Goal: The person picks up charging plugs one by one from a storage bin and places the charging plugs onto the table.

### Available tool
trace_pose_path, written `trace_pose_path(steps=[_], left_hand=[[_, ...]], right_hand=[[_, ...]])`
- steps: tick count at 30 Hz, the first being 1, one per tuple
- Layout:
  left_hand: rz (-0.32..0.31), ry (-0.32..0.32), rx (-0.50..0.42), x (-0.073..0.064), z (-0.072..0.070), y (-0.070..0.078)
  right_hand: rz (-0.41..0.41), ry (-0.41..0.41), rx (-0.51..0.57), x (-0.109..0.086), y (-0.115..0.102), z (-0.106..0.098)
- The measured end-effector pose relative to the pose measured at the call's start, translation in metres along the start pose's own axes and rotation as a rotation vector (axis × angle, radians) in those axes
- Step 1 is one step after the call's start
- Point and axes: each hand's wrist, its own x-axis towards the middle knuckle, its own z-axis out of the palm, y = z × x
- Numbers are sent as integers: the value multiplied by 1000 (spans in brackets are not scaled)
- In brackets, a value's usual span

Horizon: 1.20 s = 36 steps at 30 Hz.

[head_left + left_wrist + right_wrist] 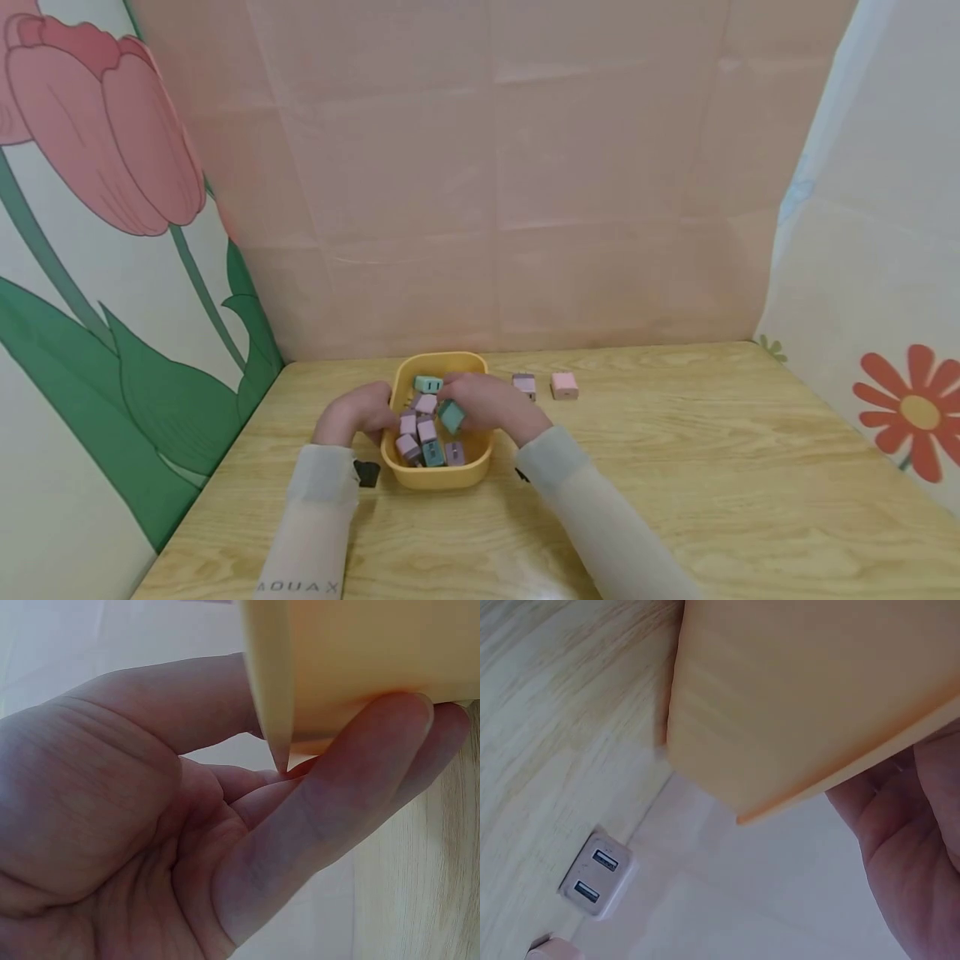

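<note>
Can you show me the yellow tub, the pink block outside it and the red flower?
Yellow tub (438, 478): head view, front wall.
Pink block (564, 382): head view, its top.
Red flower (919, 412): head view, yellow centre.

Both forearms wear long, pale off-white sleeves: the left sleeve (311, 533) carries dark, widely spaced capital lettering (298, 587) ending in "AX". Light grey bands form the left cuff (325, 477) and right cuff (553, 458). A small, angular black piece (367, 474) juts from the left cuff's inner side. The left hand (362, 410) and right hand (487, 402) are bare.
</note>
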Motion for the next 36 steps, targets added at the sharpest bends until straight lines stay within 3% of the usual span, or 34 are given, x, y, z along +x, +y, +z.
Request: trace_pose_path(steps=[7,22,30,36], left_hand=[[-2,7,15,0,0,0],[-27,3,-1,2,1,0],[-25,4,-3,0,1,1],[-31,12,16,0,1,2]], right_hand=[[-15,29,18,1,4,0],[30,41,53,-5,9,-9],[6,113,139,-14,16,-23],[42,174,170,-28,37,-34]])
